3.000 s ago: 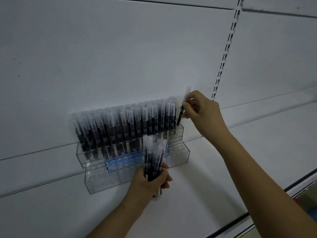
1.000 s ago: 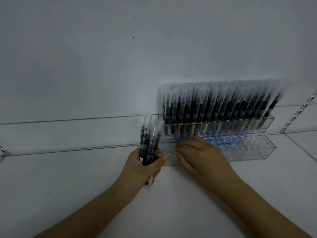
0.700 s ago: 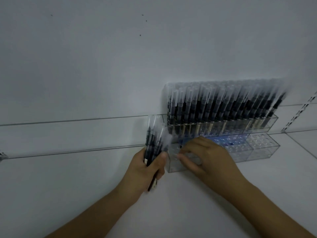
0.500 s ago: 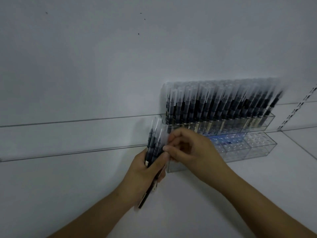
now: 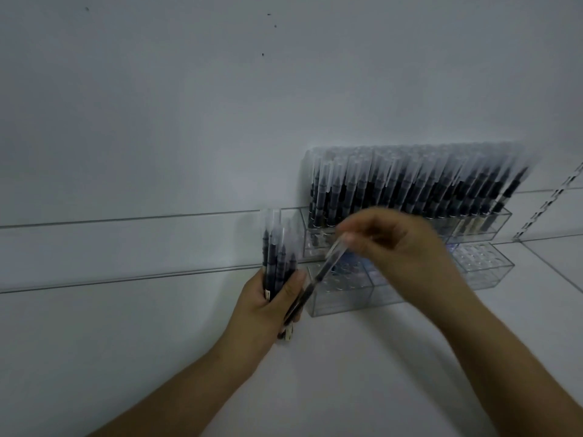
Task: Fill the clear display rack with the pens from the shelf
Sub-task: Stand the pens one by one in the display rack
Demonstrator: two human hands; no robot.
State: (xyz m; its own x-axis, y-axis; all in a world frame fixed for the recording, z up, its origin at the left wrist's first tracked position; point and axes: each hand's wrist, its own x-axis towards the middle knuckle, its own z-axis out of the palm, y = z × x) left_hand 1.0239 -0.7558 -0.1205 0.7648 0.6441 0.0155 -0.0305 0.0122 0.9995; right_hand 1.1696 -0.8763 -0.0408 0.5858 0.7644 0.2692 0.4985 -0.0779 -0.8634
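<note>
My left hand (image 5: 265,305) is wrapped around a bundle of pens (image 5: 277,253), upright, each with a dark barrel and a frosted clear cap; the bundle shows about five or six, though I cannot count them surely. My right hand (image 5: 400,250) pinches one more pen (image 5: 318,275) by its clear cap end, thumb and fingertips curled on it, the pen slanting down from that hand toward my left thumb, its dark lower end passing just beside the bundle. The hand is blurred, so the finer grip is unclear. Right behind and below my right hand sits the clear display rack (image 5: 347,298), a stepped acrylic piece with two tiers in view: the upper tier beyond my right hand is packed with standing pens (image 5: 410,184), too many and too smeared to count, while the lower tier under my right hand shows rows of empty round holes. The rack rests on a white shelf (image 5: 362,373) against a white back panel (image 5: 189,121) with a few dark specks. Out past my right hand, at the far edge, runs one slotted metal upright (image 5: 549,203). The light is dim and grey.
</note>
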